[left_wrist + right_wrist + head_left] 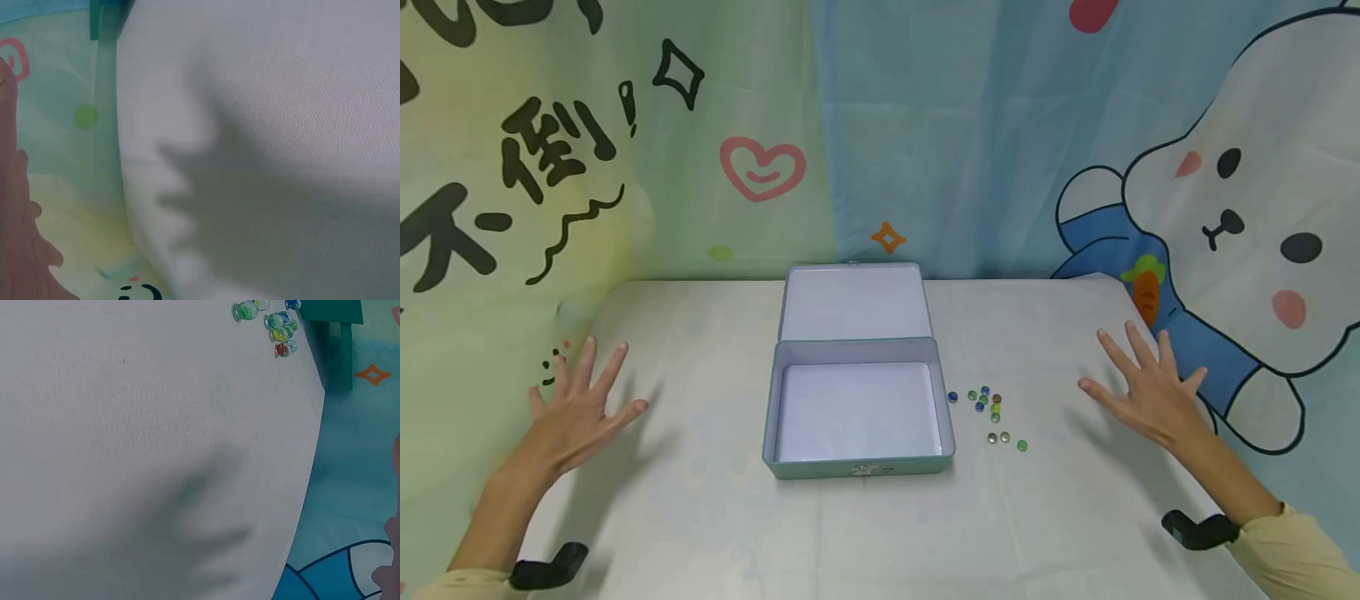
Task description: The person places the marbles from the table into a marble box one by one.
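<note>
A green metal box point(863, 468) stands at the middle of the table, its hinged lid point(854, 302) raised at the back and its pale inside bare. Several glass marbles point(996, 408) in blue, green, yellow and brown lie loose on the cloth just right of the box; the right wrist view shows marbles point(280, 334) close to the box's corner. My left hand point(576, 412) hovers over the table's left side, fingers spread, holding nothing. On the other side my right hand point(1153, 396) is likewise spread and holds nothing, with the marbles to its left.
White cloth point(880, 542) covers the table. A printed curtain point(917, 125) with a cartoon rabbit hangs behind it and at both sides. Each wrist carries a black camera mount point(1198, 530). Shadows of the hands fall on the cloth.
</note>
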`<action>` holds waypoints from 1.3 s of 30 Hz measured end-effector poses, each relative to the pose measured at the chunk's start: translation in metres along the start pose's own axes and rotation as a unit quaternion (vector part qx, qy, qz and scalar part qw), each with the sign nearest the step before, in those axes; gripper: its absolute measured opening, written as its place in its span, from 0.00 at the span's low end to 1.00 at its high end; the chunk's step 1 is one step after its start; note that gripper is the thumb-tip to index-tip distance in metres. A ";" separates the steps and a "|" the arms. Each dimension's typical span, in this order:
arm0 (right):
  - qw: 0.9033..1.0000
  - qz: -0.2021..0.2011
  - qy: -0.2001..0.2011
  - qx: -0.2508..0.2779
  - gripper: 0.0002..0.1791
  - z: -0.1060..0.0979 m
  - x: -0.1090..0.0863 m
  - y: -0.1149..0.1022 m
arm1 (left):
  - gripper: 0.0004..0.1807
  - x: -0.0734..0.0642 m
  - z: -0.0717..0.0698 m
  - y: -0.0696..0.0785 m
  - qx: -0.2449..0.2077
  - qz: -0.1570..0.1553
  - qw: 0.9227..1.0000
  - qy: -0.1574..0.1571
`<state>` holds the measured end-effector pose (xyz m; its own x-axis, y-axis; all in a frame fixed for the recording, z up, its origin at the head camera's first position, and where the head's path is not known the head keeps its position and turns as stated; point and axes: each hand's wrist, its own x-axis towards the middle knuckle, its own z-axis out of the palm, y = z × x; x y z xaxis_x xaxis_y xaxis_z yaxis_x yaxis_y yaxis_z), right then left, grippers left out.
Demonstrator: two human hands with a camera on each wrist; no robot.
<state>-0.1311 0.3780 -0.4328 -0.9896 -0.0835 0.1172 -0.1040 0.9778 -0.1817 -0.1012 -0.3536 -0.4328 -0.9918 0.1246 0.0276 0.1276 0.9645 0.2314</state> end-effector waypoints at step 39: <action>0.972 -0.070 -0.057 0.218 0.13 0.073 -0.050 -0.071 | 0.33 0.035 0.087 0.105 -0.609 0.050 0.777 -0.148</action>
<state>-0.0816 0.2987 -0.4973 -0.9648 -0.2543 0.0667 -0.2460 0.7836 -0.5705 -0.1222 -0.2276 -0.4920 -0.9106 0.4059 -0.0786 -0.0717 0.0320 0.9969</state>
